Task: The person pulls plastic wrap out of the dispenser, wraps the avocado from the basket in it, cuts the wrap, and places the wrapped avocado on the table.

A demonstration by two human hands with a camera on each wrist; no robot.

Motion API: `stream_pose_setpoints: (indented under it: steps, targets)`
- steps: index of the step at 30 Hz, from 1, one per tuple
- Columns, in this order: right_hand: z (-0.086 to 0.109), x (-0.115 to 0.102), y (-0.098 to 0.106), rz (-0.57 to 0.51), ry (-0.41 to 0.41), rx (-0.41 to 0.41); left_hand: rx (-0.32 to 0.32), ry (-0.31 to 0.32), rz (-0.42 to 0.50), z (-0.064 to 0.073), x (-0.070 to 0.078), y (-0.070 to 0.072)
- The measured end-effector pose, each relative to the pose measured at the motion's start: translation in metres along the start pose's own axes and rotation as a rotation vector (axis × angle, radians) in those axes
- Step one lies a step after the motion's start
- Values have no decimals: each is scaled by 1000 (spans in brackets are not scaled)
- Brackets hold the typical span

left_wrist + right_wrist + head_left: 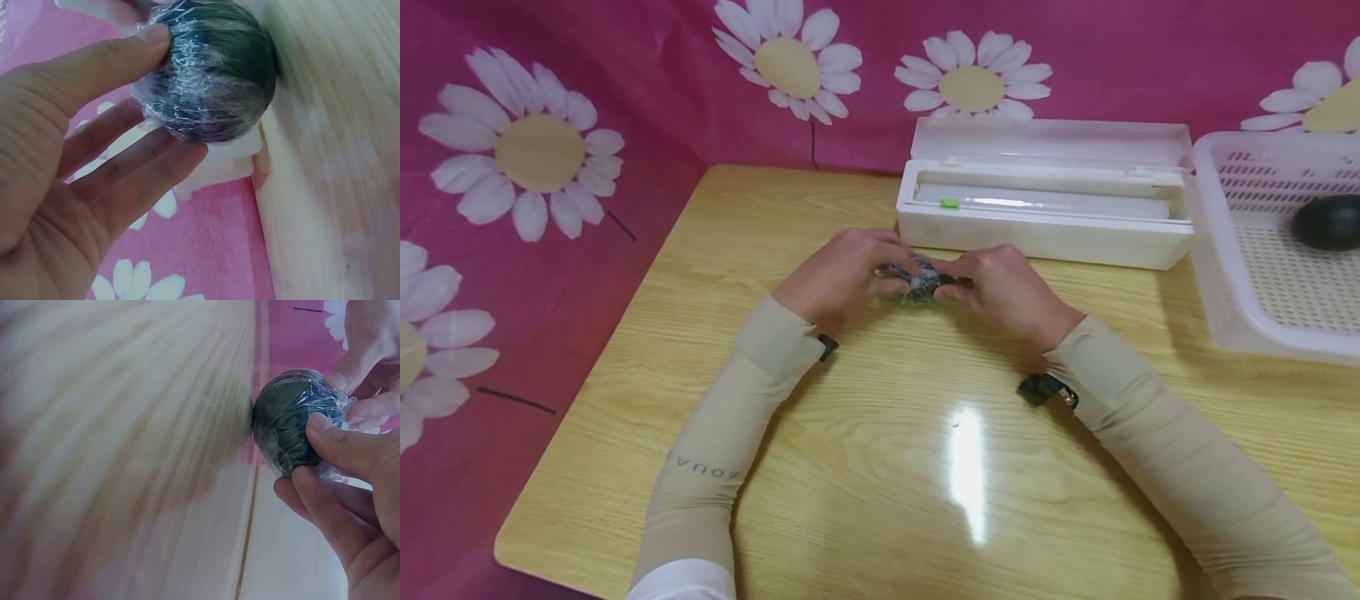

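Observation:
A dark green, rounded fruit [923, 287] wrapped in crinkled cling film is between my two hands over the table. In the left wrist view, the left thumb [147, 47] presses on the film, with fingers curved beneath the fruit [225, 75]. My left hand [856, 268] grips its left side. From the right, my right hand [1009, 290] pinches it between thumb and fingers. The right wrist view shows the wrapped fruit [284, 422] close against the tabletop, with film bunched toward the palms.
Behind the hands stands a white cling film dispenser [1045, 237], lid raised, with a film roll [1067, 202] and a green slider [950, 203]. To its right, a white plastic basket [1232, 283] holds a dark oval object [1330, 223]. A pink flowered cloth [662, 83] hangs behind the wooden table [865, 483].

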State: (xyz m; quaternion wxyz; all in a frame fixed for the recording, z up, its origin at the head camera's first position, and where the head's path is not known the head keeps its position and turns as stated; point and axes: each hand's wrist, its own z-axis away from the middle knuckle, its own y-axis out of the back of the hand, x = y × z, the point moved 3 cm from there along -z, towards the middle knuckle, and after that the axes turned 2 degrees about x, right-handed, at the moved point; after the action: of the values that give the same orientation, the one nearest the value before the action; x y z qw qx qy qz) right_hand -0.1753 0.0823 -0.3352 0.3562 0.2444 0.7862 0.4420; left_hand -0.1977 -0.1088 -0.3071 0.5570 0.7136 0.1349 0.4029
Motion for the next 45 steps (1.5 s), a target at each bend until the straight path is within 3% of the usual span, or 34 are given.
stream_pose_setpoints:
  steps: [9,20,31,38,45]
  targets:
    - [-12,-9,-8,-33,8,-9,7,18,-8,8,-10,8]
    - [-29,-19,-19,-36,5,-31,-17,131,42,20,-24,20]
    - [-45,-27,-29,-55,-42,-70,-31,176,53,27,-37,30]
    - [-55,-31,-37,-53,-61,-88,-32,165,33,30,-46,33]
    - [-64,-34,-42,-64,-73,-102,-32,220,47,34,-54,36]
